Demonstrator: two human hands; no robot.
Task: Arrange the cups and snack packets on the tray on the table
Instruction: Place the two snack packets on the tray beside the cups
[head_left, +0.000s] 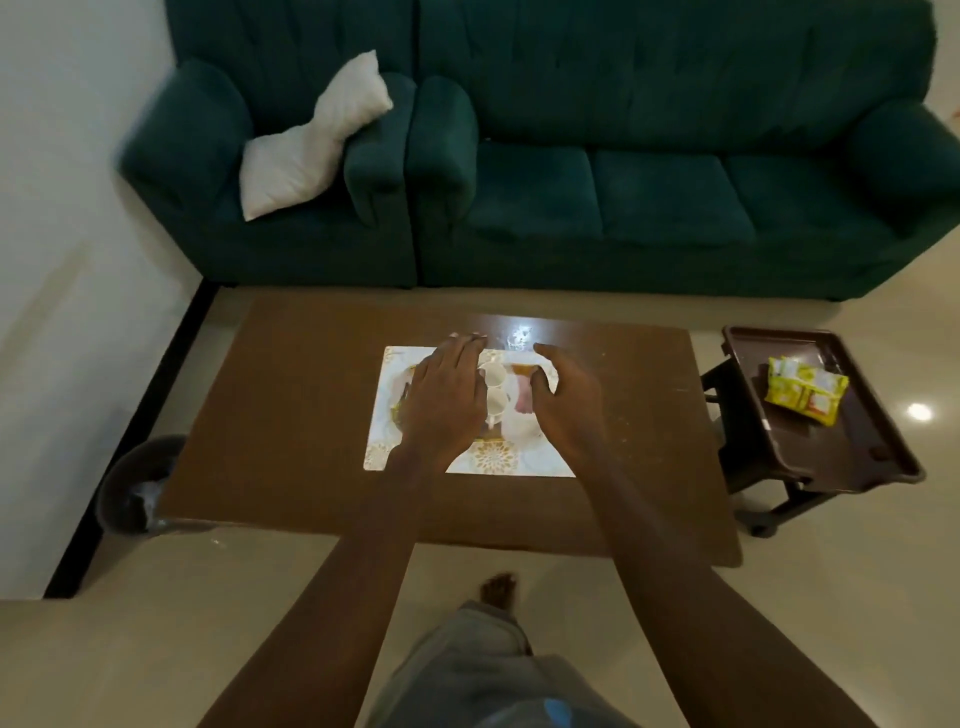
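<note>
**While both hands hover, the cups sit on the white tray**

As the person stands with one bare foot (498, 590) on the pale floor, both arms reach forward over the brown table (291, 415). On it lies the white patterned tray (524, 460), and both hands are above it. The left hand (447, 402) is flat, fingers straight and released, over the tray's left half. The right hand (569, 405) has loosely curved, relaxed fingers grasping nothing, its thumb over a pinkish packet (523, 400). White cups (492, 375) stand together on the tray between the hands. A dark bin (137, 483) sits at the table's left corner. Right of the table, a dark brown tray (857, 447) on a stand carries yellow snack packets (802, 389). Beyond, a green sofa (665, 192) holds a white pillow (311, 145).
</note>
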